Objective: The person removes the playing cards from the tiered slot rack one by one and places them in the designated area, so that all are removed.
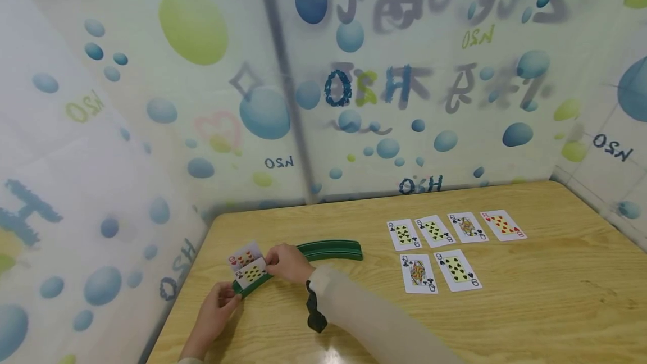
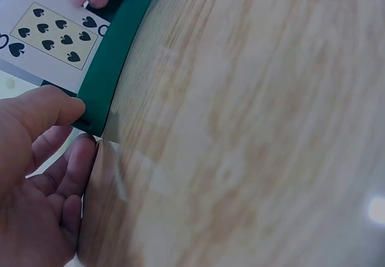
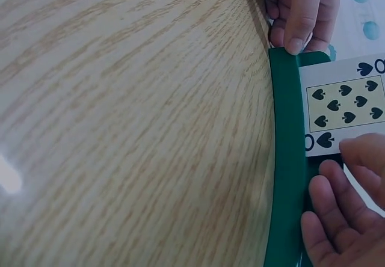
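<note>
A curved green card holder (image 1: 331,249) lies on the wooden table, its near end at the lower left. My left hand (image 1: 214,305) grips that end, thumb on the front face and the other fingers curled by the end. In the holder's left part stands a spade playing card (image 3: 346,107), low in the slot, with a heart playing card (image 1: 242,258) rising behind it. My right hand (image 1: 287,263) pinches the spade card at its right edge, thumb on its face, remaining fingers loosely curled close over the holder. The holder's middle is hidden behind this hand in the head view.
Several playing cards lie face up in two rows on the right of the wooden table (image 1: 364,319), among them a queen (image 1: 417,274) and a red heart card (image 1: 502,225). A patterned wall sheet (image 1: 227,89) borders the table's back and left edges.
</note>
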